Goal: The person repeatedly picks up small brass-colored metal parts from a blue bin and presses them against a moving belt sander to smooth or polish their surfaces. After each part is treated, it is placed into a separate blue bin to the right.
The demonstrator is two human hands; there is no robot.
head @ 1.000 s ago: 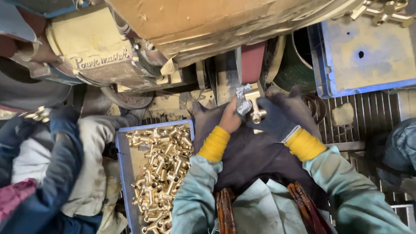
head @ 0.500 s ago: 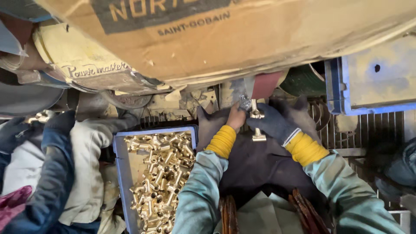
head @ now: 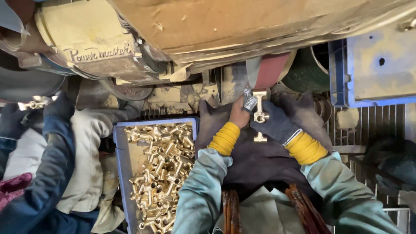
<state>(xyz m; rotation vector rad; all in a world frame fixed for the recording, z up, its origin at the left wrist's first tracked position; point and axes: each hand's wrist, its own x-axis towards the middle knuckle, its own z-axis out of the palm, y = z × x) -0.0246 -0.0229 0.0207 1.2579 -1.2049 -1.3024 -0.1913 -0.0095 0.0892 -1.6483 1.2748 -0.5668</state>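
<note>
Both my hands grip one brass T-shaped fitting [head: 260,115] and press its top end against a reddish sanding belt [head: 271,71]. My left hand [head: 239,112], in a worn glove with a yellow cuff, pinches the fitting's upper part. My right hand [head: 277,123], in a dark knit glove with a yellow cuff, holds it from the right. A dark cloth [head: 255,160] lies over my lap beneath the hands.
A blue crate [head: 119,156] full of several brass fittings stands at my left. A person in a cream and blue jacket [head: 52,160] works at the far left with another fitting [head: 32,104]. A cream-coloured machine housing [head: 91,43] hangs overhead. A second blue crate [head: 372,69] sits upper right on a wire grid.
The view has shifted and come closer. My hands have raised the fitting so that its top meets the belt.
</note>
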